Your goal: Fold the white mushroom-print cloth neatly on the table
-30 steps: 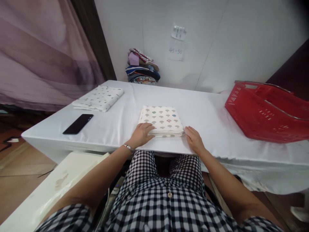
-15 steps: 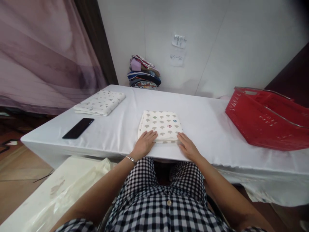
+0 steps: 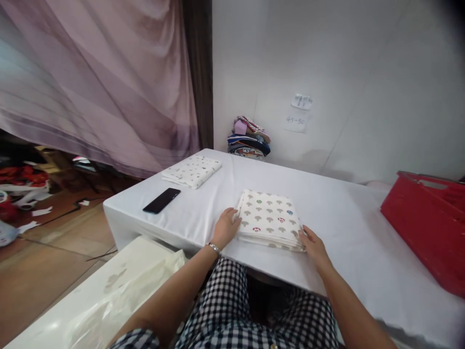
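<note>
A folded cream cloth with a mushroom print (image 3: 271, 219) lies near the front edge of the white-covered table (image 3: 337, 228). My left hand (image 3: 225, 227) grips its left edge, a silver watch on that wrist. My right hand (image 3: 313, 245) grips its right front corner. The cloth's right side looks slightly raised off the table.
A second folded white printed cloth (image 3: 192, 170) and a black phone (image 3: 162, 200) lie at the table's left end. A stack of coloured fabrics (image 3: 249, 138) stands against the wall. A red basket (image 3: 432, 228) is on the right. A white surface with plastic (image 3: 105, 300) sits lower left.
The view has swung left and up. My hands moved from the cloth's front edge to its left and right sides and took hold of it.
</note>
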Action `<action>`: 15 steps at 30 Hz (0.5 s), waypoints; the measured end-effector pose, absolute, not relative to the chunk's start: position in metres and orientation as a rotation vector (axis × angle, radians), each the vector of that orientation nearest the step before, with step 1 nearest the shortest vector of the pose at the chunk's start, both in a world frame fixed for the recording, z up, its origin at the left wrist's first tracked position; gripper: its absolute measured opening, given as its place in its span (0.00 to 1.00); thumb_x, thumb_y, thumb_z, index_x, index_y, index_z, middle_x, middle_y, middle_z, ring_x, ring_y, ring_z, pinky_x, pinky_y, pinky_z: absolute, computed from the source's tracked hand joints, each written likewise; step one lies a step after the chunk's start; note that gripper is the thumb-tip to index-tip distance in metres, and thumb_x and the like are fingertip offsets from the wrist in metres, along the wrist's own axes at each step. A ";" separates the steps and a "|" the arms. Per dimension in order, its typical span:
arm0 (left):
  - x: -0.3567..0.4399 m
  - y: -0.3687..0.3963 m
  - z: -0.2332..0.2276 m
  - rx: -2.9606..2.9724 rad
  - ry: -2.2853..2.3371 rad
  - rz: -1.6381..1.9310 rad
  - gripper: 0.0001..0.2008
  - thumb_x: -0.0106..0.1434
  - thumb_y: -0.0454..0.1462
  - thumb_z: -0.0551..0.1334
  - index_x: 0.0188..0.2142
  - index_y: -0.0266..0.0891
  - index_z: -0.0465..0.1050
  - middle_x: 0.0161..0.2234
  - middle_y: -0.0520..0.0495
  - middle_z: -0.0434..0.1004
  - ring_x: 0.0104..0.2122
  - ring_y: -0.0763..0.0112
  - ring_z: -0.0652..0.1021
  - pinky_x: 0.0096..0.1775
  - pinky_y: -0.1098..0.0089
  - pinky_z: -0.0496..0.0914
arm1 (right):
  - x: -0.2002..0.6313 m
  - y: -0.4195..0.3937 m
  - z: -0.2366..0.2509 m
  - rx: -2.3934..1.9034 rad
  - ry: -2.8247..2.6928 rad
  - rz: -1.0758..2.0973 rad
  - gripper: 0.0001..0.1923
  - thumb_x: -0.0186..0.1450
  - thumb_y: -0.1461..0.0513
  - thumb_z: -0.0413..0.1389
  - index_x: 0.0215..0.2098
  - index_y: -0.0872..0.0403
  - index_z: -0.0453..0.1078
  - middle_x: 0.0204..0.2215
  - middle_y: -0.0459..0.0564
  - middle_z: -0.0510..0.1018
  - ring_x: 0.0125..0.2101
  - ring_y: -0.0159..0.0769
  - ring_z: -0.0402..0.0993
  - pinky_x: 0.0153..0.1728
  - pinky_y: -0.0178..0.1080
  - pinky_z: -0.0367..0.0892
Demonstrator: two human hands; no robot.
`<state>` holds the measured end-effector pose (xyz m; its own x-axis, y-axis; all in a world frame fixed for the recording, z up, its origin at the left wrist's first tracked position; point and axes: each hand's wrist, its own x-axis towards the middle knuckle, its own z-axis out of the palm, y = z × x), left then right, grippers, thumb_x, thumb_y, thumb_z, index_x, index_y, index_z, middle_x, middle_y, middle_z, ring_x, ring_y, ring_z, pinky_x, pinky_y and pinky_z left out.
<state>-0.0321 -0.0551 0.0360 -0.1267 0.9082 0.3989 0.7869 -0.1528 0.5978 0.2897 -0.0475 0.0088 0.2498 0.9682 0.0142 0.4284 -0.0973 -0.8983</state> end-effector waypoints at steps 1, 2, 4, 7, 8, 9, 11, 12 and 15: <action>-0.032 -0.051 0.036 1.898 1.937 1.112 0.13 0.60 0.37 0.59 0.44 0.39 0.71 0.46 0.42 0.74 0.40 0.64 0.77 0.41 0.63 0.72 | 0.289 -0.042 0.010 -1.684 -1.296 0.851 0.34 0.55 0.49 0.57 0.55 0.56 0.66 0.47 0.55 0.76 0.45 0.45 0.74 0.45 0.43 0.70; -0.032 -0.048 0.036 1.836 1.928 1.087 0.12 0.59 0.37 0.59 0.43 0.39 0.71 0.43 0.42 0.76 0.37 0.66 0.77 0.40 0.64 0.72 | 0.289 -0.036 0.012 -1.683 -1.305 0.881 0.35 0.53 0.50 0.59 0.56 0.57 0.65 0.47 0.55 0.76 0.43 0.44 0.75 0.44 0.43 0.70; -0.025 -0.048 0.033 1.709 1.909 1.070 0.11 0.59 0.36 0.59 0.42 0.39 0.70 0.37 0.45 0.77 0.34 0.67 0.77 0.38 0.65 0.72 | 0.294 -0.025 0.013 -1.656 -1.343 0.894 0.36 0.50 0.53 0.61 0.56 0.56 0.66 0.47 0.55 0.75 0.42 0.43 0.75 0.43 0.42 0.71; -0.007 -0.059 0.028 1.563 1.826 1.069 0.10 0.58 0.37 0.59 0.41 0.40 0.70 0.33 0.48 0.77 0.31 0.69 0.77 0.35 0.68 0.72 | 0.313 -0.008 0.017 -1.628 -1.345 0.849 0.35 0.49 0.57 0.60 0.55 0.56 0.66 0.48 0.54 0.75 0.42 0.44 0.74 0.43 0.43 0.70; 0.000 -0.064 0.027 1.530 1.752 1.045 0.10 0.58 0.38 0.59 0.41 0.41 0.69 0.32 0.50 0.76 0.29 0.70 0.77 0.33 0.69 0.71 | 0.321 -0.002 0.019 -1.645 -1.351 0.797 0.33 0.49 0.58 0.59 0.54 0.56 0.66 0.48 0.54 0.75 0.43 0.44 0.74 0.43 0.44 0.70; 0.006 -0.070 0.027 1.502 1.664 1.013 0.11 0.58 0.39 0.60 0.41 0.41 0.69 0.31 0.51 0.76 0.28 0.71 0.76 0.31 0.70 0.71 | 0.328 0.004 0.021 -1.681 -1.384 0.714 0.30 0.50 0.59 0.58 0.52 0.55 0.68 0.47 0.53 0.76 0.43 0.45 0.73 0.45 0.45 0.69; 0.014 -0.076 0.027 1.452 1.522 0.957 0.12 0.57 0.40 0.60 0.41 0.41 0.69 0.30 0.52 0.76 0.25 0.73 0.76 0.28 0.72 0.70 | 0.334 0.010 0.028 -1.729 -1.546 0.476 0.23 0.50 0.62 0.56 0.45 0.53 0.73 0.46 0.53 0.76 0.46 0.47 0.71 0.50 0.48 0.64; 0.015 -0.078 0.028 1.424 1.499 0.948 0.11 0.57 0.40 0.60 0.40 0.40 0.69 0.29 0.52 0.75 0.24 0.74 0.75 0.27 0.72 0.70 | 0.331 0.011 0.031 -1.704 -1.657 0.350 0.20 0.51 0.62 0.55 0.42 0.52 0.75 0.46 0.53 0.76 0.48 0.47 0.69 0.53 0.49 0.61; 0.009 -0.072 0.032 1.347 1.578 0.997 0.09 0.58 0.39 0.60 0.37 0.39 0.69 0.29 0.52 0.75 0.22 0.76 0.74 0.26 0.73 0.69 | 0.296 0.000 0.042 -1.443 -1.929 0.139 0.15 0.57 0.61 0.51 0.40 0.52 0.75 0.46 0.53 0.75 0.49 0.45 0.68 0.54 0.49 0.59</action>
